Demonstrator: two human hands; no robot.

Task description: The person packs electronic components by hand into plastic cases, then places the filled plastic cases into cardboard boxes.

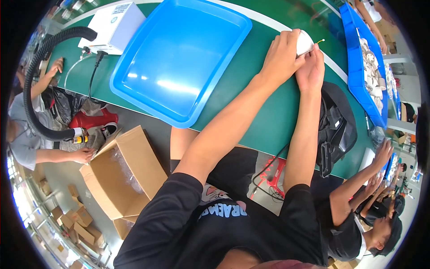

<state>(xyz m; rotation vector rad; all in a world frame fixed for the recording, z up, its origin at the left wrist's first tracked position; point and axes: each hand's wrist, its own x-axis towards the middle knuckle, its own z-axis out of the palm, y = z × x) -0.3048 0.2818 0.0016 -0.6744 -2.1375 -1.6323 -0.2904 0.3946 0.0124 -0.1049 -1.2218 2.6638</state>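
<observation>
Both my hands meet at the far edge of the green table point(251, 94). My left hand point(281, 56) wraps over a small white rounded part point(305, 43) and grips it. My right hand point(312, 67) pinches the same part from the other side, its fingers closed on it. A thin yellow-tipped wire point(320, 41) sticks out of the part to the right. Most of the part is hidden under my fingers.
A large blue tray point(134, 85) lies on the table at left, a white box point(114, 24) with cables behind it. A long blue bin point(358, 71) with several white parts runs along the right. A black bag point(336, 125), an open cardboard box point(121, 172), a black hose point(33, 85) and other people surround me.
</observation>
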